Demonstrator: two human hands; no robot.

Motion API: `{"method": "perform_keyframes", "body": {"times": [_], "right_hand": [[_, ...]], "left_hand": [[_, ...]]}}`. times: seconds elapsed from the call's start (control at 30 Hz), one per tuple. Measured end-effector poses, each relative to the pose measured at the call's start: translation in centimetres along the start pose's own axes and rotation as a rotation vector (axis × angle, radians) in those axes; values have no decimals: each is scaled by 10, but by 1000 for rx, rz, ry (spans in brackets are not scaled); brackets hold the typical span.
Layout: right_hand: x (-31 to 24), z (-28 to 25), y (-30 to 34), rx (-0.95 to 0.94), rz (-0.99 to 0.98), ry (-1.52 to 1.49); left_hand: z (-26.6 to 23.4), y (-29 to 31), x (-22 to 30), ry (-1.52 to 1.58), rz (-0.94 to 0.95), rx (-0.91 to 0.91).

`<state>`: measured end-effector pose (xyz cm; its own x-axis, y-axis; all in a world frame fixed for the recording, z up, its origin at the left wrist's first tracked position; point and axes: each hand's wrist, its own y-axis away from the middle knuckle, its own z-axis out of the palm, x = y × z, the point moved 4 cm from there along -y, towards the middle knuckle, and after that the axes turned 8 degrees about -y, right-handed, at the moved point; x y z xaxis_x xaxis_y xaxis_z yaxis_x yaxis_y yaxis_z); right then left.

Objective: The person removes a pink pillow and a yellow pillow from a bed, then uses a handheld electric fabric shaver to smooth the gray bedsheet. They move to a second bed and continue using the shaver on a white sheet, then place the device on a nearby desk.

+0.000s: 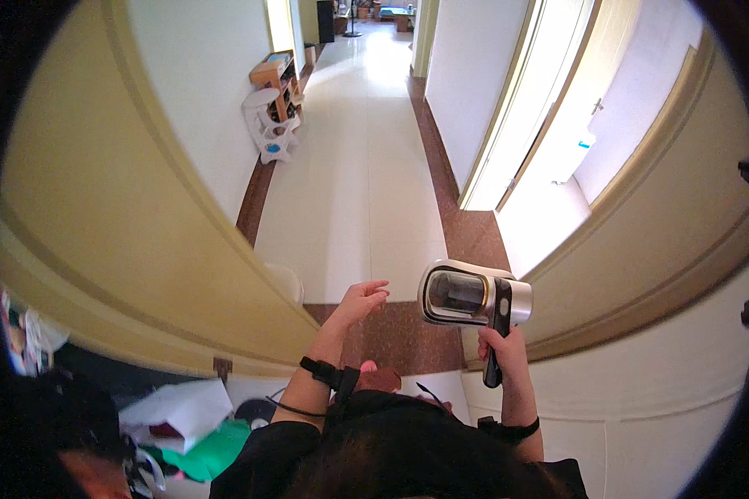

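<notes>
Head view: R hand (pixel 508 343) wrapped round black handle (pixel 492 372) of silver-white plastic handheld vac (pixel 521 302), prob to bear weight; L hand (pixel 360 303) empty, fingers half-extended

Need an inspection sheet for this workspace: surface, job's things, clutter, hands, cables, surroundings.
Surface: pale tiled floor, with a dark brown strip crossing it in front of the person.
Job's things: handheld appliance, silver and white with a dark see-through chamber and black handle.
Clutter: white sheet or bag and green item at lower left; white stool by the left wall.
Hands: right hand grips the appliance's handle; left hand holds nothing, fingers partly bent.
Cables: thin black cable by the left forearm; ends unclear.
Surroundings: hallway ahead, wooden shelf on the left, bright doorway on the right.
</notes>
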<state>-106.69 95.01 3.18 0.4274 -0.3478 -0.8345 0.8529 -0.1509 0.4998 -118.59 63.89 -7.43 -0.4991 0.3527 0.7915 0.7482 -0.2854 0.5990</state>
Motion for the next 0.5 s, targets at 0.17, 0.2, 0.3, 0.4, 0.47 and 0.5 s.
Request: {"method": "perform_keyframes", "body": {"times": [0.17, 0.2, 0.3, 0.4, 0.47, 0.5], "right_hand": [[-82, 5, -19, 91, -208, -114], [-97, -2, -20, 158, -306, -147], [-119, -22, -26, 95, -652, -237], [-107, -49, -62, 96, -559, -208], [-109, -78, -76, 256, -764, -424], [-111, -83, -83, 176, -716, -386]], "left_hand": [[-20, -40, 102, -12, 141, 54], [-13, -38, 111, -46, 82, 20], [7, -33, 131, -113, 52, -90], [7, -34, 144, -156, 123, 148], [12, -50, 155, -198, 102, 71], [12, -58, 160, -209, 72, 67]]}}
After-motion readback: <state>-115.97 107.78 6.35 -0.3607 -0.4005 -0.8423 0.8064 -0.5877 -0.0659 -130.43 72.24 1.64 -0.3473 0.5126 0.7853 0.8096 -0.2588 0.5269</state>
